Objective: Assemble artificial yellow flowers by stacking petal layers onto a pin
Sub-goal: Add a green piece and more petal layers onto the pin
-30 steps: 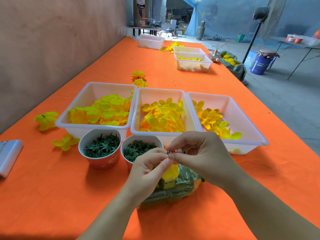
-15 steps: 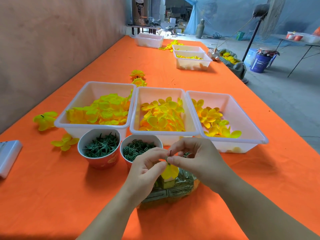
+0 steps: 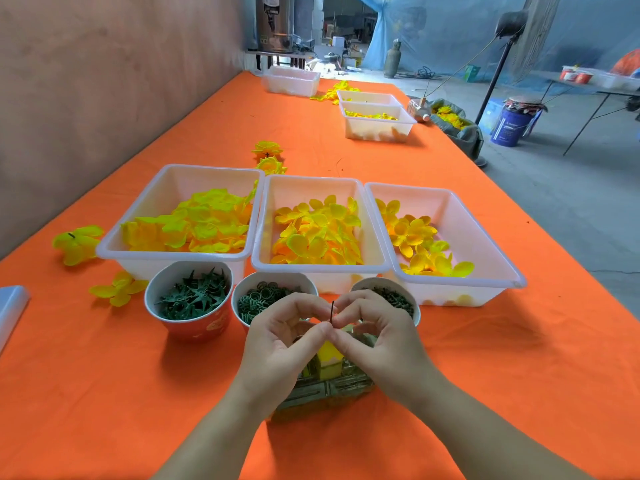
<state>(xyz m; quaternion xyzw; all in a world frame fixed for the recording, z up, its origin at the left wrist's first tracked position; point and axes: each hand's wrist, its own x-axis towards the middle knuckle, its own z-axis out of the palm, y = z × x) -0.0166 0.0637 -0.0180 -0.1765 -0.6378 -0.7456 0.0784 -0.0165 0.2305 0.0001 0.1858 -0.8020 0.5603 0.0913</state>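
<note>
Dark pin point(image 3: 332, 311) pinched between hands point(image 3: 277, 344) point(image 3: 384, 337); bucket point(image 3: 510, 128) label unreadable.

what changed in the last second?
The pin now stands upright, its tip clear above the fingertips; a second ago it barely showed between them. The left hand and right hand still pinch it together in the same spot. The trays and cups have not moved.
</note>
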